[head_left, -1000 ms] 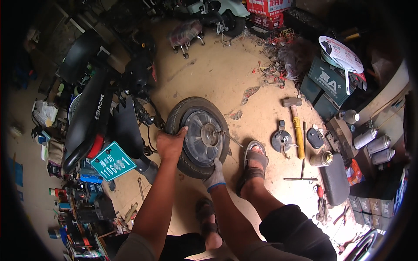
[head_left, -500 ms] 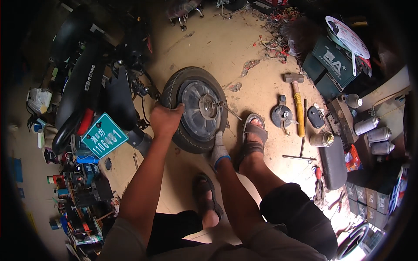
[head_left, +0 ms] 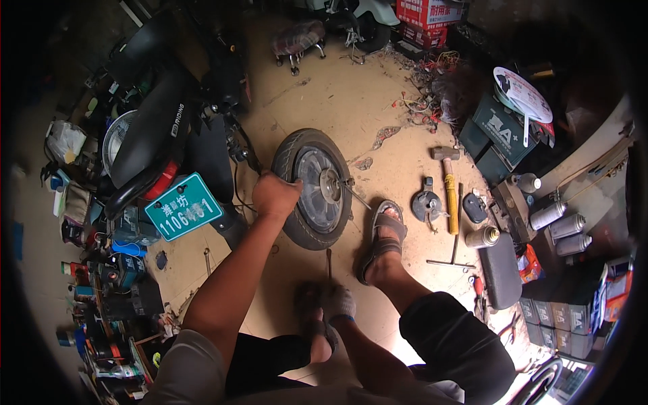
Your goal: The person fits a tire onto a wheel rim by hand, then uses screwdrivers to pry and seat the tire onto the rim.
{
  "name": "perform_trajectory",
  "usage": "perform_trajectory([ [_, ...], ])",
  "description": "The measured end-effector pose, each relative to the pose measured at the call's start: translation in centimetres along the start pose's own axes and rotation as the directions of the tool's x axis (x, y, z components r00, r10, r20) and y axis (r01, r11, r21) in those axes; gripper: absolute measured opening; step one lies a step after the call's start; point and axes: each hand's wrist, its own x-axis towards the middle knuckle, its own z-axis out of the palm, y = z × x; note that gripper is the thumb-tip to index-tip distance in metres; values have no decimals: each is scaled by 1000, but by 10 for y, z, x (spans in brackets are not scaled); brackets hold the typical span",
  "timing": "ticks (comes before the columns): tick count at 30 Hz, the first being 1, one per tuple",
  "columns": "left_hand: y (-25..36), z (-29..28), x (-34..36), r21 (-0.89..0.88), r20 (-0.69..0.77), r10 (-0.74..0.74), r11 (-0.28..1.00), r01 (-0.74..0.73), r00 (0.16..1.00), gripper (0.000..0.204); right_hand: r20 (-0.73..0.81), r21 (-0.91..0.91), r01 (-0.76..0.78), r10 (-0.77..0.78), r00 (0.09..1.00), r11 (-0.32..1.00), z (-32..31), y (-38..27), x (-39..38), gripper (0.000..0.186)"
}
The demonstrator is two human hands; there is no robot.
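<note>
A black scooter wheel (head_left: 308,202) with a grey hub and an axle stands tilted on the floor before my feet. My left hand (head_left: 273,196), bare, grips the tyre's left side with the thumb over its near face and the fingers hidden behind. My right hand (head_left: 339,304), in a pale knitted glove, is low between my feet, closed around a thin dark metal rod (head_left: 329,262). The rod's far tip points at the tyre's lower edge; whether they touch I cannot tell. Part of the right hand's grip is hidden.
At left stands a black scooter (head_left: 150,135) with a green plate (head_left: 184,206). Right of my sandal (head_left: 385,233) lie a hammer (head_left: 450,192), a round brake part (head_left: 426,205), a T-handle wrench (head_left: 453,262) and a spray can (head_left: 482,237). A wheeled stool (head_left: 298,38) stands far ahead.
My right hand has left the tyre's lower edge, moved back toward my feet, and now holds the rod. My left hand stays on the tyre. The whole view has shifted a little.
</note>
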Motion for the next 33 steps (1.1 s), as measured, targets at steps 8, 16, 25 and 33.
perform_trajectory([
  [8, -15, -11, -6, -1, 151, 21, 1000, -21, 988, 85, -346, 612, 114, 135, 928, 782, -9, -52, -33, 47],
  [16, -18, -7, -22, -93, 64, 1, 996, 5, 998, 77, -141, 769, 270, -259, 956, 579, -100, -180, -4, 25],
  [25, -32, -5, -85, -188, -99, 11, 982, -29, 995, 76, 239, 829, -122, -149, 960, 545, -126, -238, 58, 17],
  [33, -68, 3, -80, -286, -93, 83, 952, -106, 992, 75, -38, 685, 172, -201, 979, 708, -95, -237, 102, 22],
])
